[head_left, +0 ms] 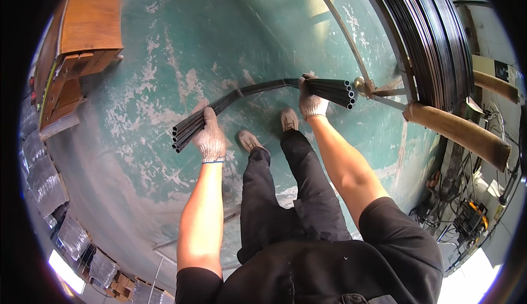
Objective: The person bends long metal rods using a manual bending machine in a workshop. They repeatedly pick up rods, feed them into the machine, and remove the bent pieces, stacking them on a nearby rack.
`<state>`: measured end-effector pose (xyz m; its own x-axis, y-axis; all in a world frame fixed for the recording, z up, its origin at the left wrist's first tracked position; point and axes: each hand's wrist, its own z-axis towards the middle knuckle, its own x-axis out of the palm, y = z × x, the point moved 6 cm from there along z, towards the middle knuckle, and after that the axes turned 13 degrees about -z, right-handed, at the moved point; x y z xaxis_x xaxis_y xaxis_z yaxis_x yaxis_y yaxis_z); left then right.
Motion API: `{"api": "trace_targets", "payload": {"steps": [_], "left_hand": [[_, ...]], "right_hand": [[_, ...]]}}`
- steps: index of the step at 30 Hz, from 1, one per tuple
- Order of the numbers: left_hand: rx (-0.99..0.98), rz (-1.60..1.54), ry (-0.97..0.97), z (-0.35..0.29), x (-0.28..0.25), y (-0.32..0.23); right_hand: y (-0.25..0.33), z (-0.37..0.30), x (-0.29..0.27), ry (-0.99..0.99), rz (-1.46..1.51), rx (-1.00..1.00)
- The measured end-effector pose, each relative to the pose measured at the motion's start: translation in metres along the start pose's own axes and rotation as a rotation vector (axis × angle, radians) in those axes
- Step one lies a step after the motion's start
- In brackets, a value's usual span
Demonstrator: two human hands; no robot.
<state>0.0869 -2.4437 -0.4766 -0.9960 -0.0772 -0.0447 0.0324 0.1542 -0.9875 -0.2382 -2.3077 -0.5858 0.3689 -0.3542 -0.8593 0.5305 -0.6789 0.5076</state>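
Thumb [209, 116] of the left hand [211, 138] lies along a bundle of black tubes [258, 88], the hand wrapped around it near its left end, some fingers hidden; the right hand [313, 104] is closed around the same bundle near the other end, part of its grip covered by the tubes; both wear pale knitted gloves [211, 149]; open tube ends show beyond each hand; the middle of the bundle bows away from the body, though how much of that is lens bend cannot be told; it is held in front of the person, above a scuffed green floor [148, 18]; shoes [290, 119] show past black trousers [262, 191]; a small pale mark on the black shirt [307, 276] is too tiny to read; to the right, a stack of long dark tubes [425, 29] is cut off at the top, near a brown bar [461, 131]; a dark label [500, 70] at far right is unreadable; tangled cables [439, 219] below are hard to make out; to the left stands a wooden cabinet [90, 18]; shiny wrapped packs [46, 183] run along the dark rim.
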Motion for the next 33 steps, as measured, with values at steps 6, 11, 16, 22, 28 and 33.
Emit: {"api": "trace_targets", "payload": {"steps": [6, 11, 16, 22, 28, 33], "left_hand": [[-0.063, 0.094, 0.05, 0.007, -0.02, 0.02], [-0.068, 0.161, 0.062, 0.0, -0.03, -0.014], [0.024, 0.159, 0.08, -0.005, -0.036, -0.044], [-0.036, 0.112, 0.123, -0.004, -0.038, -0.05], [-0.074, 0.017, 0.069, -0.006, -0.039, -0.052], [-0.134, -0.07, 0.039, 0.003, -0.042, -0.038]], "right_hand": [[-0.009, -0.027, 0.011, 0.15, 0.156, 0.075], [0.033, -0.041, -0.062, -0.041, 0.208, -0.03], [0.073, -0.052, -0.121, -0.025, 0.089, 0.061], [0.082, -0.054, -0.126, -0.113, -0.128, -0.055], [0.089, -0.055, -0.13, -0.13, -0.149, -0.06], [0.091, -0.054, -0.124, -0.145, -0.277, -0.193]]}}
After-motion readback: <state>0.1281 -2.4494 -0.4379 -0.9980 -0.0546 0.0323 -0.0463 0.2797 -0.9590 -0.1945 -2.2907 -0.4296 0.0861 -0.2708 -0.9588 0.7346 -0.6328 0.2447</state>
